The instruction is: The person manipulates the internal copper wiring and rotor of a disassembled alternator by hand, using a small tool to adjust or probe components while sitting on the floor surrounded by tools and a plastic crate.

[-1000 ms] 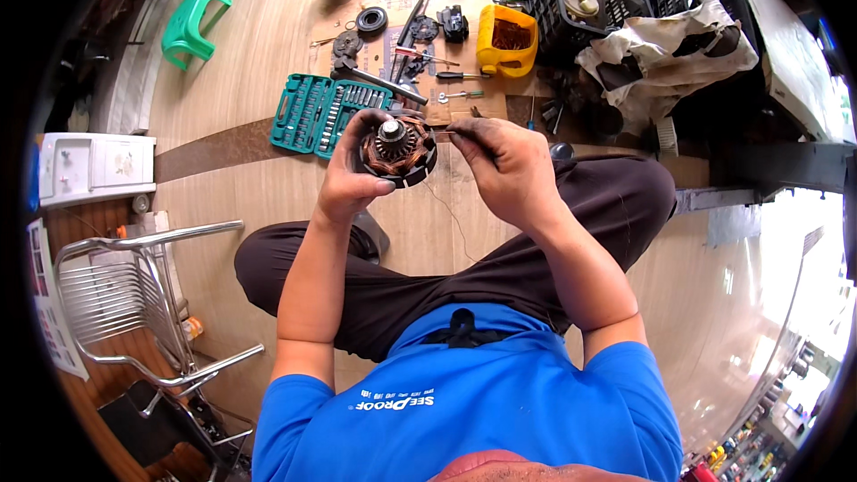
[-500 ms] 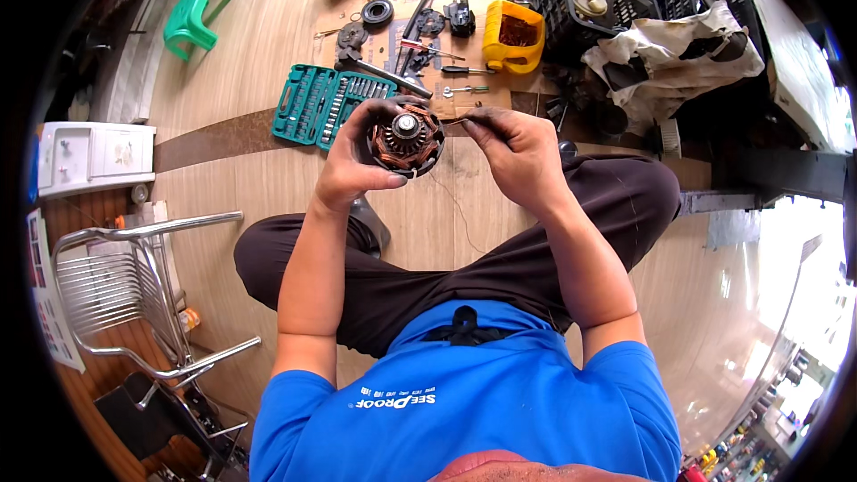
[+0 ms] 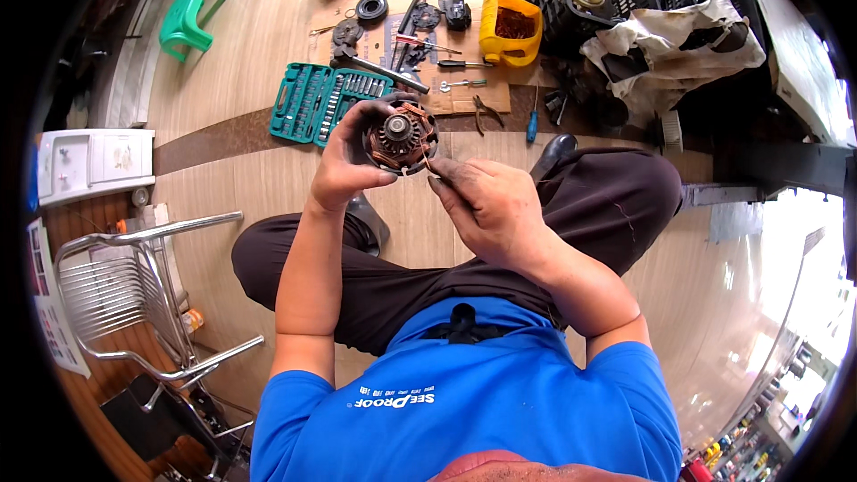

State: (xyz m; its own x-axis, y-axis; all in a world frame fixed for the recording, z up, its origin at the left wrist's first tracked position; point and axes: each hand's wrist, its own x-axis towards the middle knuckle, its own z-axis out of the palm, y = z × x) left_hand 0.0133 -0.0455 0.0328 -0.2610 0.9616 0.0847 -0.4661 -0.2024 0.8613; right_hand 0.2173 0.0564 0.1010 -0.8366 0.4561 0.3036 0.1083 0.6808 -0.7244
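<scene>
My left hand (image 3: 337,165) is wrapped round the left side of a round motor core with copper windings (image 3: 390,157), holding it up in front of my crossed legs. A pale metal shaft end stands in the middle of the core. Close to the core's lower right edge, the fingertips of my right hand (image 3: 495,205) are pinched on a thin copper wire (image 3: 426,156), which runs along the windings. Most of the wire beyond my fingertips is hidden by the hand.
Beyond the core lie a teal socket set (image 3: 303,112), pliers (image 3: 486,114), a blue-handled screwdriver (image 3: 533,127) and cardboard (image 3: 455,105) bearing several tools and motor parts. A cut yellow jug (image 3: 510,55) stands before black crates (image 3: 571,13). A green stool (image 3: 186,22) and metal chair (image 3: 120,290) are leftward.
My right hand has moved down and left, from beside the core's upper right to its lower right edge. The core stays in my left hand, shifted slightly left.
</scene>
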